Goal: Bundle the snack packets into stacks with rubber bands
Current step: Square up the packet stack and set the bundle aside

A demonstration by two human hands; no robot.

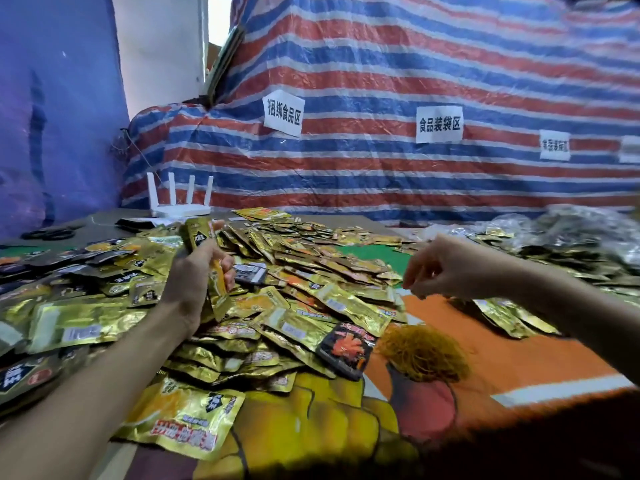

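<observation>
While the left hand (pixel 194 282) clamps the packet stack (pixel 207 258) upright, the right hand (pixel 446 268) (fingers curled, on a band or not I cannot tell) hangs nearer the rubber bands (pixel 422 355) — heaped just on the person's side of it.

On the striped tarp (pixel 381 64), a white sign (pixel 283 114) at twelve o'clock is showing "捆绑食品区" — a second sign (pixel 439 124) at one o'clock is showing "食品装袋区"; print on the snack packets (pixel 183 424) is blurring beyond reading.

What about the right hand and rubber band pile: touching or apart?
Apart. Head view: bare orange mat shows between right hand and rubber band pile.
</observation>
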